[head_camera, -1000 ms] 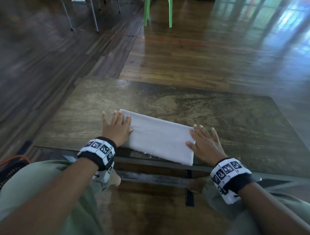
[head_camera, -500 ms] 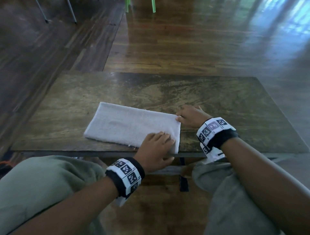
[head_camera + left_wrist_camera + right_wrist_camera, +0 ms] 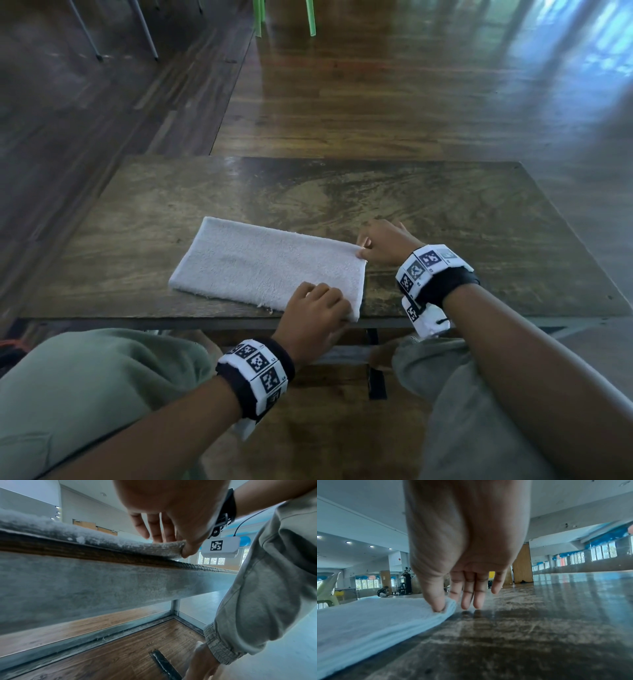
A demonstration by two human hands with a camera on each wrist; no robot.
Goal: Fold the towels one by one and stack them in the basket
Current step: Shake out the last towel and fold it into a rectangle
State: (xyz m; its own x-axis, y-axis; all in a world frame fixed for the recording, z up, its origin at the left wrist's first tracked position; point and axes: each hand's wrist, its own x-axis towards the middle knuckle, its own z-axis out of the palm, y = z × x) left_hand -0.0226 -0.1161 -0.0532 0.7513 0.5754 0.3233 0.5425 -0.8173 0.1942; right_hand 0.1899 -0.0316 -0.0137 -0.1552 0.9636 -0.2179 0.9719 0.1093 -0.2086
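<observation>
Towel, white and folded into a long band, lies flat on the wooden table near its front edge; both hands hold its right-hand end. The left hand curls over the near corner, thumb under the cloth and fingers on top, as the left wrist view shows; the right hand pinches the far corner between thumb and forefinger, its other fingers hanging loose with tips close to the tabletop.

The step in hand looks like the next fold, carrying this short end across to meet the left end. To do it well, I would lift both corners together and level, so the layers do not slip apart; carry them over in one arc, keeping the cloth taut between the hands; set the corners squarely on the far end's corners, edges flush; then press along the new crease. The near edge sits close to the table's lip, so dragging the cloth toward the body risks pulling it off. No basket shows in any view.
</observation>
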